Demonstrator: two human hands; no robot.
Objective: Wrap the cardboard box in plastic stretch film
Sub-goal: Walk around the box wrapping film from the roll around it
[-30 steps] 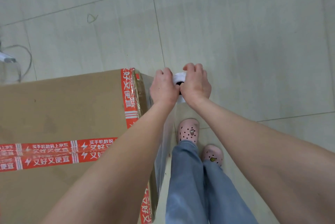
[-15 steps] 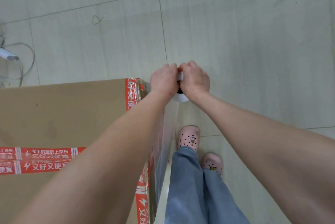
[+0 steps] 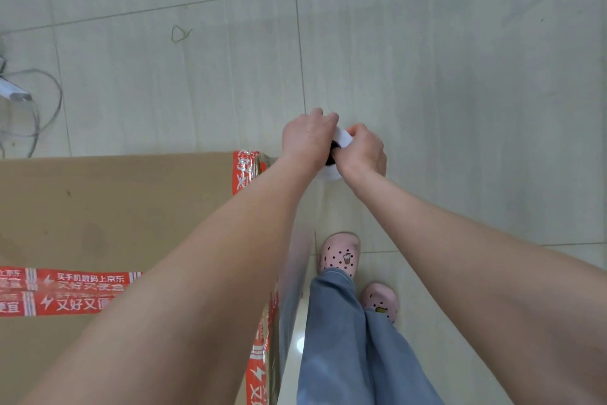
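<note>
Just above frame centre, the left hand (image 3: 308, 138) and right hand (image 3: 364, 152) both curl their fingers round the white roll of clear stretch film (image 3: 341, 137). It sits just beyond the upper-right corner of the brown, red-taped cardboard box (image 3: 115, 207) at lower left.

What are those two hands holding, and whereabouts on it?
A roll of stretch film, seen end-on beside the cardboard box. The left hand and right hand both grip its top end, around the dark core hole.
</note>
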